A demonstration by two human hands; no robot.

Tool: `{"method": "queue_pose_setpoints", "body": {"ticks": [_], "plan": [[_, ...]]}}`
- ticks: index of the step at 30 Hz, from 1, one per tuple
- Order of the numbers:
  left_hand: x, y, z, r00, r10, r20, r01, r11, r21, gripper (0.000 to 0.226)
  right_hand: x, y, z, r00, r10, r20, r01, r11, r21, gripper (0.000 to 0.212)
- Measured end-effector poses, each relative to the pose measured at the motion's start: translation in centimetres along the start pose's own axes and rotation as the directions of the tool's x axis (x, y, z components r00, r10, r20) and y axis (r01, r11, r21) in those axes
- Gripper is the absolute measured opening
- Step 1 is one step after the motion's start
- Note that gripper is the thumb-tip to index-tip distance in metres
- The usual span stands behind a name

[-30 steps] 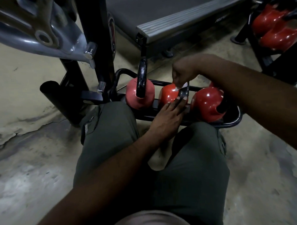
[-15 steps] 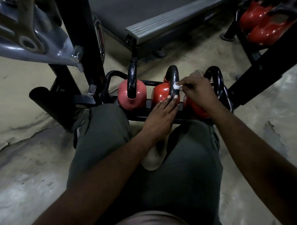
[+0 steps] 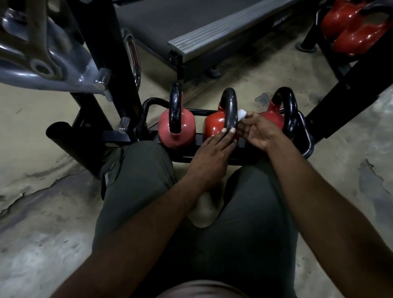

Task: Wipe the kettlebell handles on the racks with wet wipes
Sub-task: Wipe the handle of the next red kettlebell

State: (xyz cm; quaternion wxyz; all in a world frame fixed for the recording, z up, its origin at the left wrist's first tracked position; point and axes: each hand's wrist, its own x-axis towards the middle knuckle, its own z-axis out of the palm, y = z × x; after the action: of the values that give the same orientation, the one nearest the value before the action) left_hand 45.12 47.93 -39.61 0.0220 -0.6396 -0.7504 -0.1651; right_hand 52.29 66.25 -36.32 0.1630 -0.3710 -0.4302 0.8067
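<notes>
Three red kettlebells with black handles stand in a low black rack (image 3: 308, 144) in front of my knees: a paler left one (image 3: 181, 131), a middle one (image 3: 214, 125) and a right one (image 3: 273, 118). My left hand (image 3: 213, 152) rests flat on the lower near side of the middle handle (image 3: 231, 109), fingers together. My right hand (image 3: 260, 132) pinches a small white wet wipe (image 3: 242, 113) against the right side of that same handle. The right handle (image 3: 289, 106) stands free behind my right hand.
A black and silver machine frame (image 3: 110, 62) rises at the left. A treadmill deck (image 3: 219, 30) lies beyond the rack. A second black rack with more red kettlebells (image 3: 354, 27) stands at the upper right. Cracked concrete floor (image 3: 34, 178) surrounds my grey-trousered legs.
My right hand came down from above the rack and now presses the wipe on the middle handle, sliding slightly lower. My left hand stays on that handle.
</notes>
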Motion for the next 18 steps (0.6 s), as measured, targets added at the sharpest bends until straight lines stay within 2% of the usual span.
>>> {"method": "queue_pose_setpoints", "body": {"ticks": [4,6,9,11,12,14,16,18], "plan": [[0.3,0.2,0.6,0.999,-0.008,-0.040,0.009,1.000,0.028,0.050,0.0,-0.3,1.8,0.991,-0.104,-0.089,0.106,0.994,0.013,0.023],[0.3,0.0,0.5,0.998,0.012,-0.064,-0.011,1.000,0.012,0.047,-0.7,0.4,2.1,0.989,-0.116,-0.087,0.117,0.993,0.005,0.023],[1.2,-0.9,-0.8,0.974,0.012,-0.227,-0.039,0.992,-0.117,0.041,-2.1,1.6,0.8,0.987,-0.143,-0.069,0.139,0.989,-0.058,0.020],[2.9,-2.0,-2.0,0.941,-0.073,-0.331,0.002,0.978,-0.209,0.042,-2.7,2.1,0.2,0.963,-0.259,-0.074,0.245,0.955,-0.166,0.014],[4.1,-2.7,-2.7,0.927,-0.140,-0.349,0.046,0.964,-0.264,0.043,-2.8,2.4,0.1,0.934,-0.351,-0.068,0.320,0.905,-0.280,0.010],[6.4,-4.0,-3.9,0.920,-0.273,-0.282,0.153,0.911,-0.384,0.045,-3.2,2.9,0.2,0.848,-0.530,-0.019,0.438,0.719,-0.540,0.012],[9.2,-5.7,-4.5,0.940,-0.328,-0.092,0.240,0.828,-0.506,0.045,-3.9,3.1,0.9,0.744,-0.667,0.051,0.483,0.483,-0.731,0.016],[12.0,-7.3,-4.4,0.949,-0.307,0.074,0.290,0.753,-0.591,0.046,-4.2,2.9,1.8,0.651,-0.742,0.160,0.487,0.246,-0.838,0.018]]}}
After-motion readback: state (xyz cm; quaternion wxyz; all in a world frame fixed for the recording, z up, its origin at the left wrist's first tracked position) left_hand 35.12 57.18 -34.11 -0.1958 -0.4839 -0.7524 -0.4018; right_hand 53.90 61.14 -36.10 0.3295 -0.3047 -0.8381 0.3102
